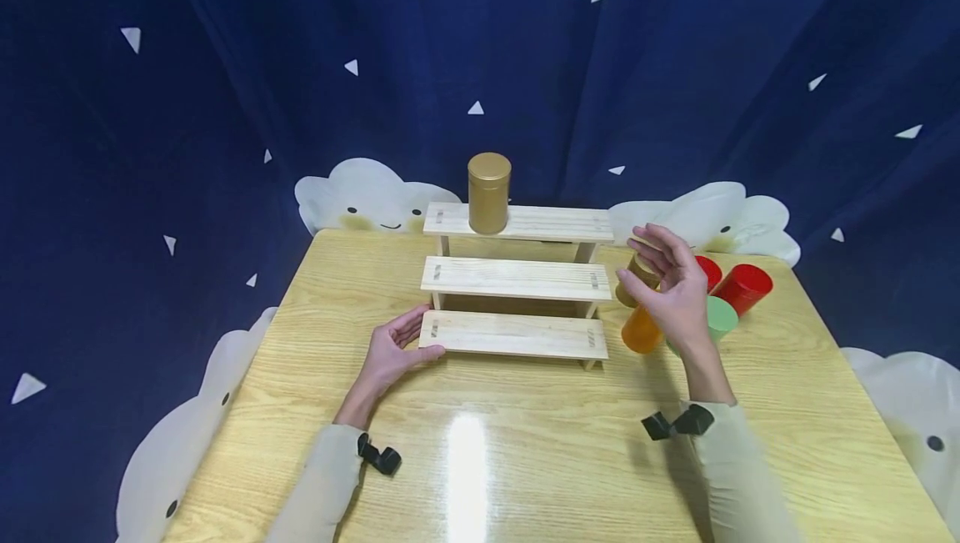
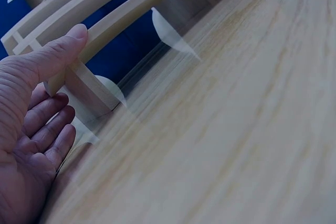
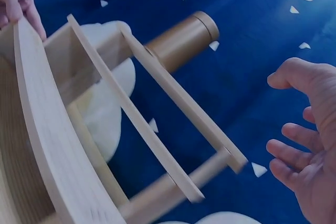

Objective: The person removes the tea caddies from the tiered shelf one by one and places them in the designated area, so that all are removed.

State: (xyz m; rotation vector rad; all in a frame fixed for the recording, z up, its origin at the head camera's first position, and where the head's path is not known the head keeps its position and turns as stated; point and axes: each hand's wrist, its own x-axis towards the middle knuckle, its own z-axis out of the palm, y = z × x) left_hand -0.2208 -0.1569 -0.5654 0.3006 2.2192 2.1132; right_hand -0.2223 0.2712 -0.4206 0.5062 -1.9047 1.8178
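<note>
A three-step wooden shelf rack point(image 1: 517, 278) stands on the table, with a gold canister point(image 1: 489, 203) upright at the left of its top step. My left hand point(image 1: 386, 355) holds the left end of the lowest step. In the left wrist view its thumb point(image 2: 63, 48) lies along the board's edge and the fingers sit below. My right hand point(image 1: 678, 301) is raised to the right of the rack, fingers spread and slightly bent, holding nothing. Below it in the head view are another gold canister point(image 1: 624, 294) and an orange canister point(image 1: 640, 332), both partly hidden by the hand.
Two red canisters point(image 1: 742, 289) and a light green one point(image 1: 722, 318) stand at the table's right, with another green edge partly hidden by the right hand. A dark blue curtain point(image 1: 420, 42) with white triangles and clouds surrounds the wooden table point(image 1: 555, 460).
</note>
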